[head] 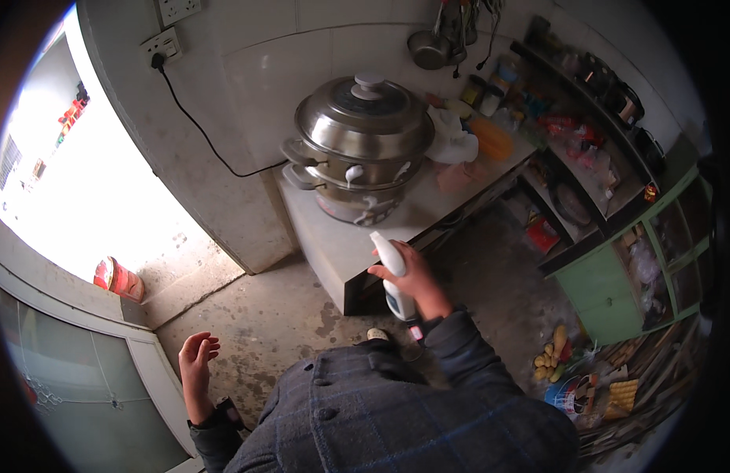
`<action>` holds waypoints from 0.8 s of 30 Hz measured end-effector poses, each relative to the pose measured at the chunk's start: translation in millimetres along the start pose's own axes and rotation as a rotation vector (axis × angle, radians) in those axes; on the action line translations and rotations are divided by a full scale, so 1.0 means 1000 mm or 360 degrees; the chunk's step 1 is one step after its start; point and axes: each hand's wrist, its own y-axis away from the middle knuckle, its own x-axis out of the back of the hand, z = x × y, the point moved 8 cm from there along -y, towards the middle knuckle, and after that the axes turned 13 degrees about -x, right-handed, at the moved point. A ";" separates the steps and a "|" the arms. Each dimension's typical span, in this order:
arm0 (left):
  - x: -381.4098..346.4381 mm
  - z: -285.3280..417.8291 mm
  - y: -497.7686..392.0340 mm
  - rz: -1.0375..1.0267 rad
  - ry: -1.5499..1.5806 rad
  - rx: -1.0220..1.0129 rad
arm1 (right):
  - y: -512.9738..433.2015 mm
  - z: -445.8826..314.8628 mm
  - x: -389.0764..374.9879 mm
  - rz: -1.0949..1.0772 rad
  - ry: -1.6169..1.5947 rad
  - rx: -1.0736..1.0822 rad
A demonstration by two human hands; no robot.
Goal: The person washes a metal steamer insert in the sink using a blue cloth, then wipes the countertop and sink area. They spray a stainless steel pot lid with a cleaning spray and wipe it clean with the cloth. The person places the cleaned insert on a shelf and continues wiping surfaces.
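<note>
My right hand (421,281) grips a white spray bottle (390,260) around its neck, with the nozzle pointing toward a steamer pot. That two-tier stainless steel steamer pot (365,133) stands on the near end of the counter (323,245), with its domed lid on. Blobs of white foam (354,173) cling to the pot's side, and more foam shows lower down near its base. My left hand (197,366) hangs in the air at the lower left, holding nothing, its fingers loosely bent. Part of the bottle is hidden behind my right hand.
A black power cord (205,127) runs from a wall socket (162,48) to behind the pot. A white plastic jug (453,139) stands beside the pot. To the right is a green cabinet (601,295); a glazed door (87,378) and a red bucket (119,281) are at the left.
</note>
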 end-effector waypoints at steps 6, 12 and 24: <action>-0.014 0.002 -0.004 -0.0025 0.0018 0.0035 | -0.001 0.024 0.001 0.0073 -0.0155 -0.0061; -0.043 0.013 -0.016 -0.0043 -0.0017 0.0073 | -0.010 0.073 0.042 0.0185 -0.0690 -0.0341; -0.125 0.041 -0.031 -0.0041 -0.0074 0.0054 | -0.060 0.134 0.097 0.0095 -0.0919 -0.0337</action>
